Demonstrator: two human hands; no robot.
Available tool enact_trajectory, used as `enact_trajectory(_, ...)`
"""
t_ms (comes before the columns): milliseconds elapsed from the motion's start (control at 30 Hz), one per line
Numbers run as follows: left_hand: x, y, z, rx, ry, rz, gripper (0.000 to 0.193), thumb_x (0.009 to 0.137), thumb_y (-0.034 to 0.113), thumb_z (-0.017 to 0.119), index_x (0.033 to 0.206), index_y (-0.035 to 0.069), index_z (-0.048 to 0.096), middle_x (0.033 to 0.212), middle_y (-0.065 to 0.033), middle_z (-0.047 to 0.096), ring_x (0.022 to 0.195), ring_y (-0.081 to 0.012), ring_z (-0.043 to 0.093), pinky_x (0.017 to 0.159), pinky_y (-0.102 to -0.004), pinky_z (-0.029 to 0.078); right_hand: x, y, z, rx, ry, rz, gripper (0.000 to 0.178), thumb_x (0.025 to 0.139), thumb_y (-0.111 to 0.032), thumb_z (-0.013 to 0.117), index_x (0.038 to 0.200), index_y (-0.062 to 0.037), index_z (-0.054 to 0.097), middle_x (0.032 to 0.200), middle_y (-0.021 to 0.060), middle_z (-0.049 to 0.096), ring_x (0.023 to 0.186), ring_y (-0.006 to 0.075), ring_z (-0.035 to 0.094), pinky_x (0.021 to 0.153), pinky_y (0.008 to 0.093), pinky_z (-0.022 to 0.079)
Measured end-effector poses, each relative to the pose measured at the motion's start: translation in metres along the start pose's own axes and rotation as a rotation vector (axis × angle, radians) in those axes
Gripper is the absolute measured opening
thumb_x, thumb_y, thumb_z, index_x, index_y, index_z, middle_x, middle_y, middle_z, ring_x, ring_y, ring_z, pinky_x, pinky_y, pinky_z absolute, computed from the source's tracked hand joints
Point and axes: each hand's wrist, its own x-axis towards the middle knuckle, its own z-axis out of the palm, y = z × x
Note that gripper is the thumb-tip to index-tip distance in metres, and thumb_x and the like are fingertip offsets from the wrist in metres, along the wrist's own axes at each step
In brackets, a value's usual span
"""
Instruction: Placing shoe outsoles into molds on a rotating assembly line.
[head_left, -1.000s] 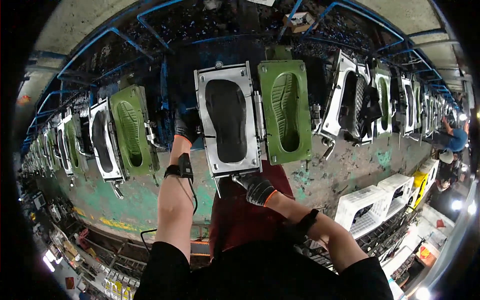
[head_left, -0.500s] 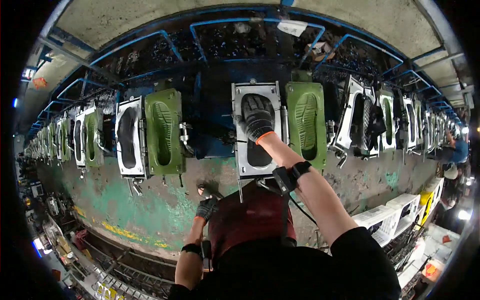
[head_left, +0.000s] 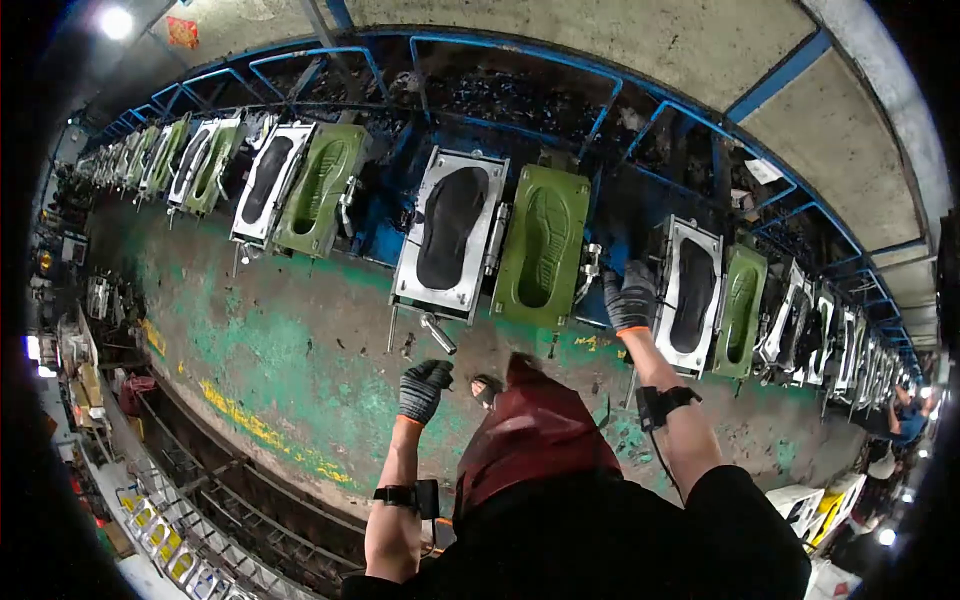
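My left hand point(head_left: 427, 390), in a grey-and-black striped knit glove, is closed with the fingers curled, and nothing shows in it. It hangs just below a metal handle point(head_left: 438, 335) at the near end of a silver mold half point(head_left: 405, 278), apart from it. This half carries a dark sole-shaped piece point(head_left: 453, 228) and is hinged to a green mold half point(head_left: 510, 285) with a ribbed sole cavity. My right hand point(head_left: 632, 297), gloved alike, has its fingers extended beside the left edge of another silver mold half point(head_left: 688, 358); whether they touch cannot be told.
More paired molds run along the row to both sides, under blue metal rails point(head_left: 520, 57). A metal rack point(head_left: 250, 520) lies at the lower left. White crates point(head_left: 797, 505) stand at the lower right. A person in blue point(head_left: 908, 415) is at the far right.
My view has shifted left along the row. My right hand has come off the dark piece in the silver mold and is now beside that mold's left edge. My left hand reaches farther forward.
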Motion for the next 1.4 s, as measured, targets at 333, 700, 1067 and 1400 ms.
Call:
enact_trajectory(333,0.28,0.166,0.011,0.507,0.043,0.562,0.029,0.089,0.004,0.069,0.117,0.002,0.071,0.111,-0.0178,0.073,0.102,-0.0292,0.068,0.093,-0.0367,0.054,0.132,-0.265,0.128,0.61,0.27,0.202,0.048,0.085,-0.026,0.077,0.122,0.0008,0.064,0.113,0.0226,0.073,0.109,0.0389,0.068,0.094,0.0433,0.055)
enact_trajectory(700,0.432,0.173,-0.048,0.985,-0.24,0.556,0.052,0.08,0.013,0.067,0.132,0.013,0.067,0.131,-0.0146,0.068,0.129,-0.0338,0.058,0.118,-0.0415,0.037,0.183,-0.34,0.185,1.25,-0.327,0.572,0.013,0.083,-0.003,0.076,0.095,-0.0051,0.077,0.091,0.0111,0.076,0.086,0.0215,0.071,0.083,0.0371,0.056)
enact_trajectory(1067,0.42,0.19,-0.007,0.55,-0.363,0.3,0.041,0.086,-0.01,0.061,0.124,0.002,0.072,0.12,-0.0119,0.075,0.11,-0.0237,0.07,0.102,-0.034,0.054,0.153,-0.333,0.11,0.735,-0.054,0.263,0.032,0.074,-0.005,0.068,0.106,-0.0053,0.073,0.106,0.022,0.072,0.105,0.039,0.067,0.095,0.0442,0.054)
enact_trajectory(1400,0.442,0.245,0.026,1.569,-0.415,0.485,0.046,0.084,0.05,0.073,0.1,0.008,0.079,0.107,-0.0228,0.074,0.108,-0.0401,0.067,0.097,-0.0438,0.054,0.189,-0.324,0.112,0.086,-0.528,0.107,0.029,0.083,-0.019,0.07,0.108,-0.0042,0.071,0.117,0.0232,0.066,0.119,0.0404,0.059,0.1,0.0449,0.051)
